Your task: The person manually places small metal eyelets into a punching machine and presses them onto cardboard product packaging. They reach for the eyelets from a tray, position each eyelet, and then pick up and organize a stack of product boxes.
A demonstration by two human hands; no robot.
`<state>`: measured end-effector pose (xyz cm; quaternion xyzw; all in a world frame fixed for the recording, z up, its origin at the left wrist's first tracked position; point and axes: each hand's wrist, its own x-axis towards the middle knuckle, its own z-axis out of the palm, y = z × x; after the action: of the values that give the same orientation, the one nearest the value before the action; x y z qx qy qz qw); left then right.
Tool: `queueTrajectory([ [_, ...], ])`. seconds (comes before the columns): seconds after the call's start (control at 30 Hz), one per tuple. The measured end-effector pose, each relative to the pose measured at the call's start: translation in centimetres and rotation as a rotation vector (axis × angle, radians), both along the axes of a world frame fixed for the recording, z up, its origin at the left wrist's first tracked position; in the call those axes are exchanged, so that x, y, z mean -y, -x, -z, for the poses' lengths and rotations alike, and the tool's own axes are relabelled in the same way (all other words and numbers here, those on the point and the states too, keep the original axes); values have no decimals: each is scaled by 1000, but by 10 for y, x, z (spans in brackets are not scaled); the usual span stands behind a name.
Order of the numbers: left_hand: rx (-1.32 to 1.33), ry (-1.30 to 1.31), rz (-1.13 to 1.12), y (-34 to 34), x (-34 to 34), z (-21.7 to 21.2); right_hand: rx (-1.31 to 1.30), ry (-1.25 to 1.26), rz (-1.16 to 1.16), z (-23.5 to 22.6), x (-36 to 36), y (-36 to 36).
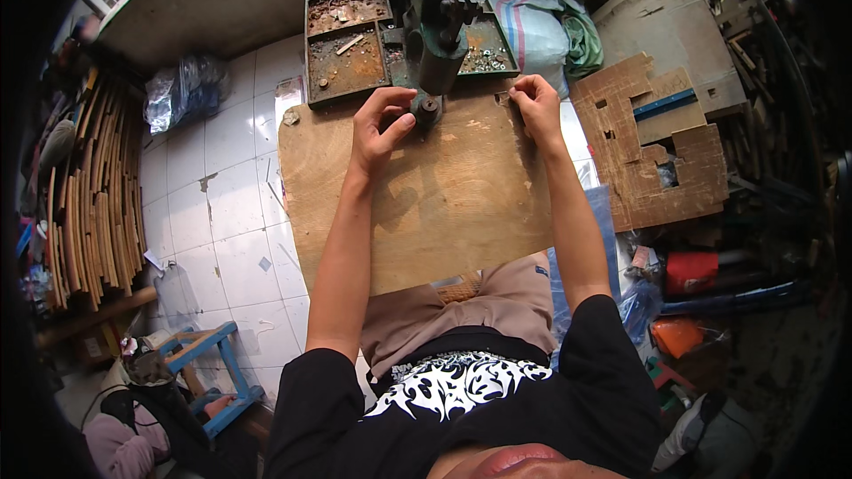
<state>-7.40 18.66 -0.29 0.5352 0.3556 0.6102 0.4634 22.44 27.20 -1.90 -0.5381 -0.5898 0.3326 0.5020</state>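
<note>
A dark green hand press (441, 58) stands at the far edge of a plywood board (444, 222), its upper part over a round metal base piece (428, 106). Beside that piece, on its left, my left hand (382, 131) is curved with thumb and fingers apart, and nothing shows between them. Over the board's far right corner, my right hand (536, 111) has thumb and forefinger pinched together. Whatever may be in that pinch is too small to make out. A small dark notch or piece (503, 99) lies just left of those fingertips.
A rusty compartment tray (346, 62) with small metal parts extends behind the board. To the right are a cut-out wooden panel (652, 186) and a white woven sack (532, 27). Stacked wooden strips (93, 204) and a blue stand (226, 364) are on the left.
</note>
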Motion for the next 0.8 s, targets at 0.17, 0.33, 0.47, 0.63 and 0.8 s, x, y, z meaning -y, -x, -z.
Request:
queueTrajectory([
  [0.17, -18, -57, 31, 4, 1, 0, 35, 97, 33, -4, -2, 4],
  [0.33, 6, -11, 51, -1, 3, -3, 151, 42, 13, 2, -7, -5],
  [0.47, -7, -49, 37, 3, 2, -2, 281, -30, -117, -9, 4, 1],
  [0.63, -6, -3, -2, 1, 3, -2, 284, -1, -207, -20, 11, -3],
  [0.8, 3, -13, 13, 1, 3, -2, 273, -31, -236, -20, 13, -3],
])
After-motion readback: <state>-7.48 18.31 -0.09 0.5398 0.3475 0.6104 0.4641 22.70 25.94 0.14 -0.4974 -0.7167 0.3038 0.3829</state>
